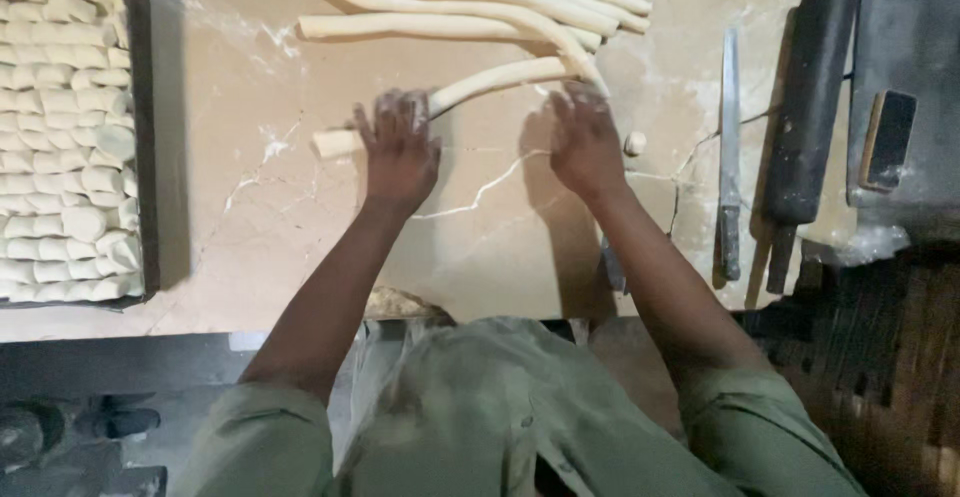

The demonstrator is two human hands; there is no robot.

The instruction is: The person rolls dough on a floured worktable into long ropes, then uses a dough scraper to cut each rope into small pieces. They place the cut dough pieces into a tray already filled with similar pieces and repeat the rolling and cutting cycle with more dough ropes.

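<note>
Both flat, open hands, left hand [400, 152] and right hand [583, 137], press one dough rope [480, 84]; cut pieces fill the tray [143, 137] left of them, more ropes [470, 2] wait beyond.

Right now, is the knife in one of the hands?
No, the knife lies on the counter beside the rolling pin; both hands rest on a dough rope.

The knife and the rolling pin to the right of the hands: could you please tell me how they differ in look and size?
The knife is thin and flat, with a pale metal blade and a dark handle; the rolling pin is thick, round and dark all over. The knife is narrower and a little shorter than the rolling pin. The knife lies nearer the right hand. Both lie lengthwise on the floured worktop, untouched.
</note>
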